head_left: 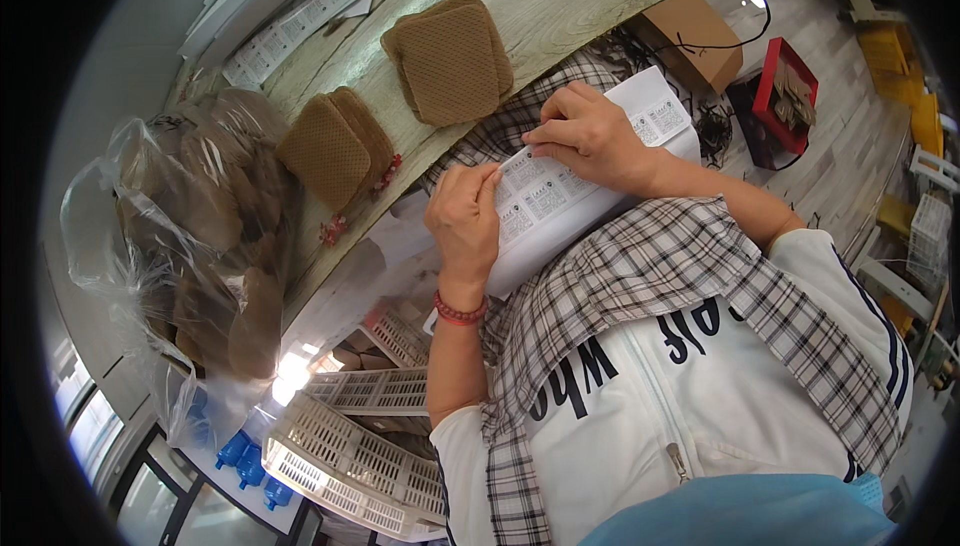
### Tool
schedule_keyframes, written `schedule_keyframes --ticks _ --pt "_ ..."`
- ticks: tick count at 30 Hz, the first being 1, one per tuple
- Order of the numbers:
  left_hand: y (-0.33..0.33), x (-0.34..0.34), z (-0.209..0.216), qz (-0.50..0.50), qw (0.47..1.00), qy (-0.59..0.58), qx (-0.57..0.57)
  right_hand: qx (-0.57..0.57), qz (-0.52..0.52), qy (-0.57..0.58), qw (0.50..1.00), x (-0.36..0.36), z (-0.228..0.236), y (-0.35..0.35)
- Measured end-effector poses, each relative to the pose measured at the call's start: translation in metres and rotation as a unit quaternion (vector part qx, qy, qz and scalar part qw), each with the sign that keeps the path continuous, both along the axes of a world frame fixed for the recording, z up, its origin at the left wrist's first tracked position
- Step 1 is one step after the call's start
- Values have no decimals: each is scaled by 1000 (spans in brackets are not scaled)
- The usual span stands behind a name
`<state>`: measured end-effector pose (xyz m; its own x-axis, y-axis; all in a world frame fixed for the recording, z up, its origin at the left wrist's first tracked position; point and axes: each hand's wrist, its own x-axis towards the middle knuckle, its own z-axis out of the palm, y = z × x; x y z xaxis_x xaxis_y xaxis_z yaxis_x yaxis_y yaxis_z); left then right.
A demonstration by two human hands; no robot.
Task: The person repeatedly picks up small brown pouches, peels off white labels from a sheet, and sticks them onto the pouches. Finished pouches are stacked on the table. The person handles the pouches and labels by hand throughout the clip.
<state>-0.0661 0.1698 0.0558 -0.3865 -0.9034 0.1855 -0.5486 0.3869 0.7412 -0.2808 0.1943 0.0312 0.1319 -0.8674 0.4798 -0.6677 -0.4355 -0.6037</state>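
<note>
A white sheet of printed labels [540, 198] lies across my lap, in front of the table edge. My left hand [465, 221], with a red bead bracelet at the wrist, pinches the sheet's left edge between thumb and curled fingers. From the right, my right hand [592, 141] reaches over the sheet, thumb and forefinger pressed together at its far edge. Whether a single label has come loose between those fingertips is too small to tell. Beyond my hands, a stack of brown textured insole-like pads [450, 61] rests on the table, and a second stack [338, 151] sits to its left.
A clear plastic bag of brown pads [215, 236] stands at the left by the wooden table [330, 66]. More label sheets [290, 36] lie at the far left. White plastic crates [350, 461] are below left. A cardboard box [690, 36] and a red-rimmed box [775, 96] stand right.
</note>
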Motion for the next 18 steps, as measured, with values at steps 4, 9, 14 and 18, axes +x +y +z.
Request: schedule_keyframes --ticks 4,9,14,18 --pt "-1 4 -2 9 997 28 67 -66 -9 35 997 4 -2 3" --pt "-5 9 -4 8 990 42 137 -130 -18 89 987 8 -1 5" --pt "-1 11 -4 6 987 35 155 -146 -15 85 986 10 -2 13" --pt "-2 10 -3 10 984 42 172 -147 -12 73 986 12 -3 13"
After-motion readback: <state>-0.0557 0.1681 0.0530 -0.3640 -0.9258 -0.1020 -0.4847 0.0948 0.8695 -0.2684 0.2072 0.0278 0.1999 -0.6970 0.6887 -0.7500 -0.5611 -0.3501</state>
